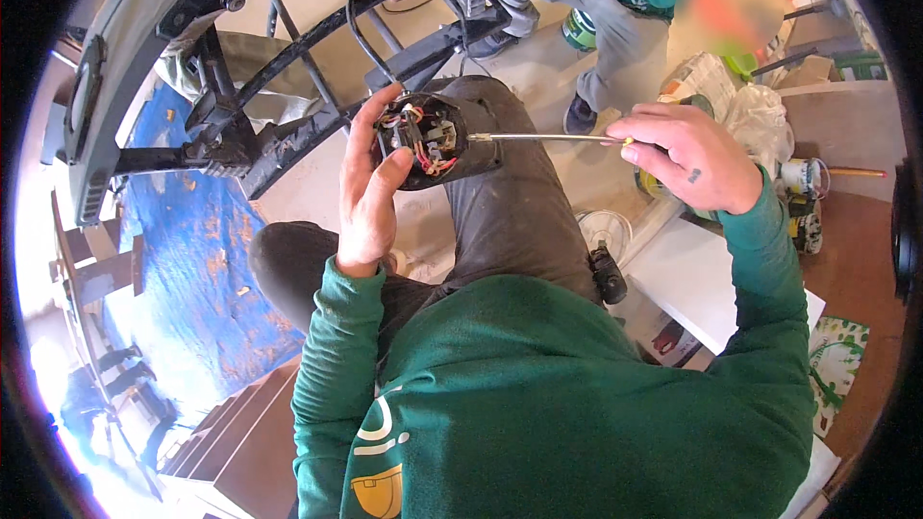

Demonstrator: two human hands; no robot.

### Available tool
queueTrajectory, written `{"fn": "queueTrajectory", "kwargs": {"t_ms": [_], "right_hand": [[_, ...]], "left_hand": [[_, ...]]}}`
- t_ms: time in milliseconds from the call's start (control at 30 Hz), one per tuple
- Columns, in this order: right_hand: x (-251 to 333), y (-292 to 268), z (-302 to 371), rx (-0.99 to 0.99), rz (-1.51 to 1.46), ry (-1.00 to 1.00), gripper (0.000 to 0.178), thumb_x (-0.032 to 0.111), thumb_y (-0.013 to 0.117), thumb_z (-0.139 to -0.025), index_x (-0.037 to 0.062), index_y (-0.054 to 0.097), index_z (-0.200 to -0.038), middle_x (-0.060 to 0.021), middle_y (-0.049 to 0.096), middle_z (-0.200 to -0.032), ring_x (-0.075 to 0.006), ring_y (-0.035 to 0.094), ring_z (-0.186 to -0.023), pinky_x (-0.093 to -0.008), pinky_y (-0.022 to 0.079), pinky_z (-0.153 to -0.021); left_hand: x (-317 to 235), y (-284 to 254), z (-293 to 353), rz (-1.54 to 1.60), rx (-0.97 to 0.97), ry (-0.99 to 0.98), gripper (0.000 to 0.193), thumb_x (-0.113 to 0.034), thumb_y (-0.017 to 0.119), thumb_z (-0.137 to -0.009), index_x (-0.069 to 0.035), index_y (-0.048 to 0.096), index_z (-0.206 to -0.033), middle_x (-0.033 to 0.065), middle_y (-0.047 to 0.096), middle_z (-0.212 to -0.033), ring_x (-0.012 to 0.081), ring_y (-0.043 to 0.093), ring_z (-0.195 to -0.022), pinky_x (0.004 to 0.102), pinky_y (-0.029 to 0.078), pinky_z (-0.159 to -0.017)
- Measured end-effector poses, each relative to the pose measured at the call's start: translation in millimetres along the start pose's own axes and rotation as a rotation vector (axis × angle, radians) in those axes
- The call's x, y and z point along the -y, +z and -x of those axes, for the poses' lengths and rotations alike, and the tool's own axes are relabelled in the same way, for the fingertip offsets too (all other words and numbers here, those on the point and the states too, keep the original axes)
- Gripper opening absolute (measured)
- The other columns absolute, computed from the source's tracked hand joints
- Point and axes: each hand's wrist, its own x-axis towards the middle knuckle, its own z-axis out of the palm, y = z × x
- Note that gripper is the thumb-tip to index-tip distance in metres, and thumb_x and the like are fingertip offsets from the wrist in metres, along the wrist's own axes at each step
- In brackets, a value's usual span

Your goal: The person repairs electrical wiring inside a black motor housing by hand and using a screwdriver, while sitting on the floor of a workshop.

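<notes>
My left hand grips the left side of a black rounded housing above my raised thigh. Its open face shows red and white wires and small metal parts. From the right, my right hand is closed round a long-shafted screwdriver, its handle mostly hidden in the fingers. The shaft lies nearly level, and its tip reaches the right side of the housing. Whether the tip sits in a screw cannot be seen.
A black tubular metal frame stands close beyond my left hand. Another person in grey trousers is ahead. Blue sheeting covers floor at left. At right are a plastic bag, a paint-smeared pot and a white board.
</notes>
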Motion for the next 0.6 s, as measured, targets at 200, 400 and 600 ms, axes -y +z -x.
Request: {"fn": "queueTrajectory", "kwargs": {"t_ms": [200,400,600], "right_hand": [[-11,14,-4,-0.046,-0.016,-0.042,0.026,0.019,0.067,-0.103,0.0024,0.075,-0.122,-0.0183,0.074,-0.107,-0.042,0.071,-0.099,-0.0501,0.056,-0.085],[-15,16,-7,-0.036,-0.023,-0.056,0.026,0.019,0.067,-0.103,0.0037,0.076,-0.122,-0.019,0.074,-0.106,-0.0431,0.071,-0.098,-0.0514,0.056,-0.085],[-13,20,-9,-0.089,0.003,-0.058,0.025,0.02,0.066,-0.103,0.0045,0.076,-0.121,-0.0189,0.075,-0.107,-0.0425,0.071,-0.098,-0.0521,0.057,-0.084]], "left_hand": [[-19,8,-5,-0.096,-0.02,-0.127,0.052,-0.021,0.058,-0.102,-0.001,0.055,-0.15,0.013,0.067,-0.128,0.018,0.064,-0.117,0.0323,0.051,-0.105],[-17,15,-8,-0.158,-0.106,-0.137,0.04,-0.016,0.058,-0.105,-0.003,0.059,-0.142,0.0093,0.066,-0.12,0.0137,0.062,-0.104,0.0286,0.053,-0.095],[-16,30,-10,-0.091,-0.226,-0.129,0.033,-0.017,0.06,-0.108,-0.002,0.063,-0.137,0.0053,0.064,-0.115,0.0105,0.06,-0.101,0.0266,0.052,-0.091]]}}
